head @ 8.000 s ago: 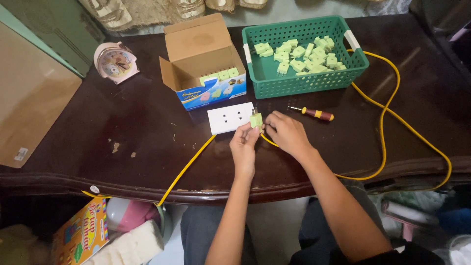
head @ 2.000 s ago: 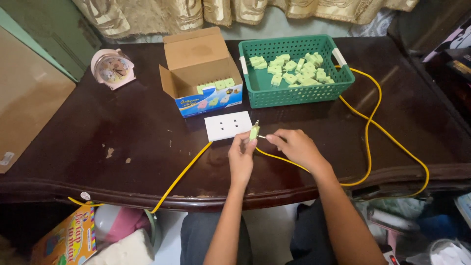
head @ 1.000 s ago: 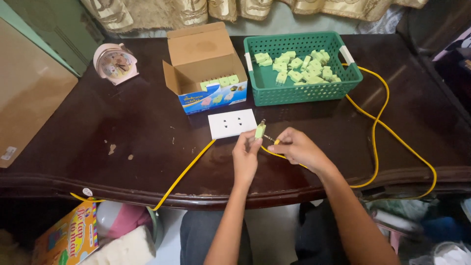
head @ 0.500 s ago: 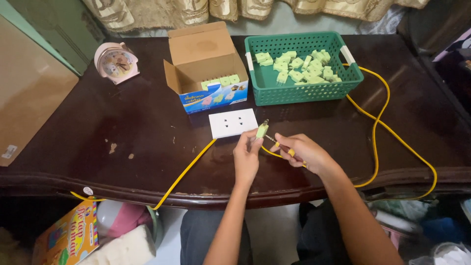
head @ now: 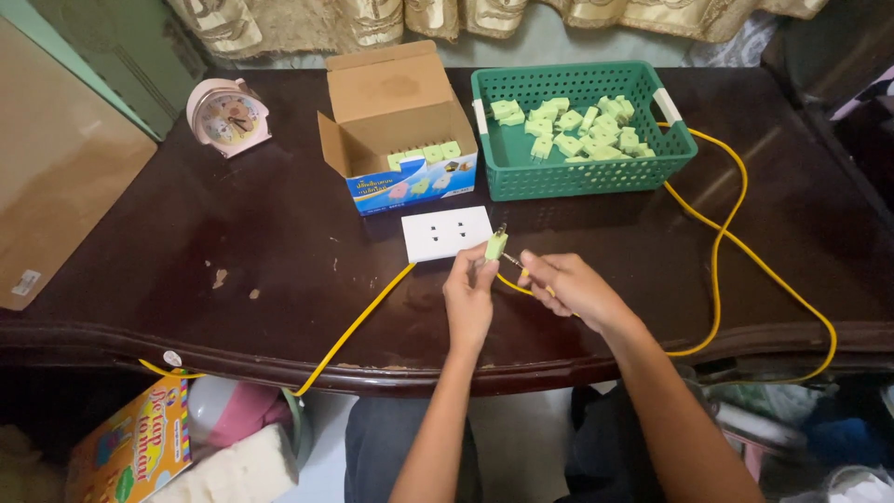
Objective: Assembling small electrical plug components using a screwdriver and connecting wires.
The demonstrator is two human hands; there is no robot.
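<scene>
**Screwdriver tip meets the small green plug**

Since eight seconds ago the screwdriver (head: 523,270) has left its spot on the bench right of the white socket plate (head: 447,233) and now sits in the right hand (head: 570,287), its tip brought up against the green plug (head: 495,246). That plug has come up off the bench too; the left hand (head: 470,296) pinches it, fingers closed round its lower part, just off the plate's right edge, metal prongs pointing up and away. The right hand's grip is closed on the screwdriver handle, mostly hidden inside the fist.

Judging by its size, the plug is light, hard plastic and a little slippery, best held by its flat sides as it is now, clear of the prongs and the screw face (too small to make out here). The screwdriver looks stiff and slim, and wants holding by the handle.

Behind the plate stand an open cardboard box (head: 396,121) with more green plugs, and a green basket (head: 577,177) full of them. A yellow cable (head: 722,242) loops right of the plate; a pink clock (head: 228,114) stands far left.
</scene>
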